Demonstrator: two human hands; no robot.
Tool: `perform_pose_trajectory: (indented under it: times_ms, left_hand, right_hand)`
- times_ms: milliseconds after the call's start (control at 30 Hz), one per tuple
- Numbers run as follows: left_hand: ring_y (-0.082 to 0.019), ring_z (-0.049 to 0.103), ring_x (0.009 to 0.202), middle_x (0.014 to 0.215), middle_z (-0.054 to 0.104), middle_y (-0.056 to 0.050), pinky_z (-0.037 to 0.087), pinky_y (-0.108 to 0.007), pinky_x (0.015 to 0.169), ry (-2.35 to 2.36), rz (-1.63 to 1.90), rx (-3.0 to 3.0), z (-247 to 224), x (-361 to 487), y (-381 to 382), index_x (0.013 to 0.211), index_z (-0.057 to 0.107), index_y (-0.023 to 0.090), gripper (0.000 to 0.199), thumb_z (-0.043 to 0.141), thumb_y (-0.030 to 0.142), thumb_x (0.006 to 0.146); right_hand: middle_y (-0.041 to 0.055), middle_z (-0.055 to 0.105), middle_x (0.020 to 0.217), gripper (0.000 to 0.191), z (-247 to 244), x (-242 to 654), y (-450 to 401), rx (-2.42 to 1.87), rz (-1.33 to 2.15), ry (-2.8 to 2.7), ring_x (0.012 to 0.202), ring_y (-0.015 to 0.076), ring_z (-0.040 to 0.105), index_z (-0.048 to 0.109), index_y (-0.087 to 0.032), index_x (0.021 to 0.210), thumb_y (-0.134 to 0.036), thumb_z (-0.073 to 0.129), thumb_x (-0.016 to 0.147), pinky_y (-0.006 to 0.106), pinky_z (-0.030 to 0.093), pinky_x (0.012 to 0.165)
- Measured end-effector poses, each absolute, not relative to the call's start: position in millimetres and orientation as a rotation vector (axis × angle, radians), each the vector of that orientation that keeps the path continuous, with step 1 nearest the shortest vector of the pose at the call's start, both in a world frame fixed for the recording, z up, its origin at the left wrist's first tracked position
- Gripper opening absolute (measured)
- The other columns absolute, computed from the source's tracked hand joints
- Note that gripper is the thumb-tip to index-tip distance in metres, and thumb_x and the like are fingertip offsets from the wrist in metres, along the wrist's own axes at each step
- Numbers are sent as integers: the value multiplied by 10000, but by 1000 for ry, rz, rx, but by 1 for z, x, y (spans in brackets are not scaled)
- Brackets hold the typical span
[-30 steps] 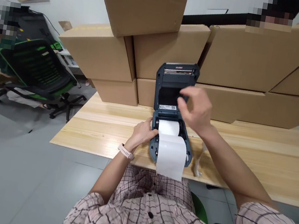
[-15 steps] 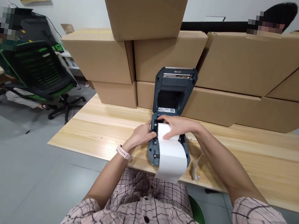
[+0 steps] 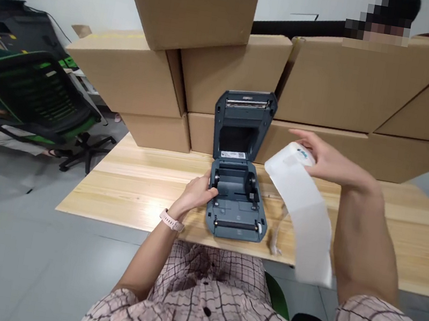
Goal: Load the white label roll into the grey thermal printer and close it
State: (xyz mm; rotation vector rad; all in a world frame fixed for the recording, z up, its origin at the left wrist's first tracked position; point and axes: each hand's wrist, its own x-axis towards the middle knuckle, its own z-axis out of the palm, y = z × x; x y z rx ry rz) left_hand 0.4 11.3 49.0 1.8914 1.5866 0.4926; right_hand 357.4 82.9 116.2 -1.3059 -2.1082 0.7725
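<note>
A dark grey label printer (image 3: 237, 207) stands on the wooden table with its lid (image 3: 243, 127) raised. Its roll compartment shows bare, with black holders on both sides. My left hand (image 3: 199, 193) grips the printer's left edge, thumb over the rim and the other fingers mostly hidden along the side. To the right of the printer, my right hand (image 3: 326, 159) holds a roll of white label paper (image 3: 290, 159) in the air. A long strip of the paper hangs from the roll down past the table's front edge.
Cardboard boxes (image 3: 332, 87) are stacked behind the printer, one higher up. A pale cord (image 3: 275, 241) lies right of the printer on the wooden table (image 3: 113, 182). At the left, a person sits on an office chair (image 3: 37, 94); another person's head shows behind the boxes.
My right hand has lifted the label roll out of the printer and carried it to the right, its strip trailing. My left hand has stayed at the printer's left edge.
</note>
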Motion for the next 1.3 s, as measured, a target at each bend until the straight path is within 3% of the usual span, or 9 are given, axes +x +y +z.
perform_pose_trajectory:
  times_ms: [333,500,600,700,800,1033,1100,1200,1300]
  left_hand:
    - [-248,600,744,848,709,-65,410,-335,708,1583,538,1842,44,0,13,1438,580,169,641,530,256,805]
    - [-240,579,733,869,710,-72,418,-337,706,1584,533,1851,44,1,11,1467,564,154,663,530,263,813]
    - [-238,613,765,951,747,-86,440,-336,728,1550,550,1856,46,0,10,1453,570,160,641,520,246,819]
    - [-243,641,790,985,762,-90,450,-333,735,1526,530,1873,48,-1,11,1424,583,165,612,521,236,820]
    - [-242,639,783,976,758,-89,442,-328,718,1520,504,1900,48,-4,15,1386,602,160,575,528,247,823]
    - [-227,629,744,889,747,-63,452,-317,706,1494,537,1887,44,-6,18,1345,640,160,546,542,230,813]
    - [-225,631,747,888,752,-59,463,-318,720,1502,563,1858,43,-5,16,1356,640,165,557,550,224,809]
    - [-222,630,753,886,754,-53,476,-319,738,1492,599,1844,42,-5,15,1353,651,172,559,562,218,803]
    - [-214,621,740,874,752,-49,481,-316,740,1490,636,1819,41,-4,14,1348,661,171,555,566,220,804]
  right_hand:
    - [202,581,1579,1072,44,323,133,-1480,796,-2220,1425,442,578,434,-158,1617,-435,871,677,572,463,1200]
    - [161,514,1652,1092,32,347,111,-1332,977,-2043,1510,384,516,341,-250,1674,-496,855,743,564,423,1258]
    - [116,470,1694,917,23,386,72,-1262,1149,-1792,1562,356,458,396,-361,1634,-551,805,836,581,417,1267]
    - [91,482,1692,784,7,411,26,-1286,1348,-1585,1556,350,470,458,-421,1577,-545,786,876,574,502,1193]
    - [102,496,1683,852,-12,406,1,-1311,1453,-1526,1511,354,522,506,-393,1546,-523,879,791,518,569,1116]
    - [146,792,1215,579,-26,378,-1,-1319,1435,-1469,1096,322,751,750,-203,1111,-585,920,711,489,593,1021]
    - [101,812,1038,526,-24,389,-8,-1129,1412,-1448,916,294,770,765,-250,1093,-580,917,713,457,621,870]
    - [-6,723,673,587,-6,398,-21,-693,1358,-1475,628,238,693,784,-427,1069,-825,822,640,414,588,680]
    - [-23,705,619,673,36,368,-24,-421,1372,-1778,572,217,669,790,-438,1168,-904,704,691,410,591,692]
